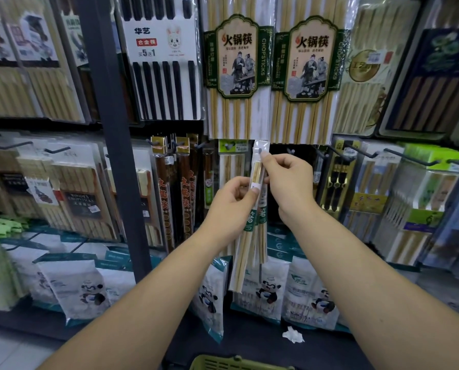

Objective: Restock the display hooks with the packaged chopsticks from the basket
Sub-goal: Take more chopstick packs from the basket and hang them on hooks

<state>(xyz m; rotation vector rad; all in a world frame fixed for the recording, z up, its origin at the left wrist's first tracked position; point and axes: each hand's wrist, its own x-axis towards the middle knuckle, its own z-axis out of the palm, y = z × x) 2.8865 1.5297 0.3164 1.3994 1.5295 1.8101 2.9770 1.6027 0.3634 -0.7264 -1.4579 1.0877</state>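
Pack of chopsticks (245,252): I held it upright at the centre of the frame, in front of the middle row of hooks; not yet hung.
Right hand (289,180): my fingertips pinched the clear header at the top of the pack, beside its hanging hole.
Left hand (232,201): my fingers were closed round the pack's middle, steadying it from the left.
Target hook (291,151): I judged it to be the short one in the dark gap just right of the header, which looked bare; the header was near it but not on it.
Basket (223,363): only its green rim showed at the bottom edge, so I could not tell what remained inside.
Neighbouring stock: a green-topped pack (232,146) hung just left of mine, tall hot-pot packs (236,57) above, and panda-printed bags (265,289) below.
Progress: most hooks around looked filled; this pack had to be threaded on, and any further ones depended on the hidden basket.
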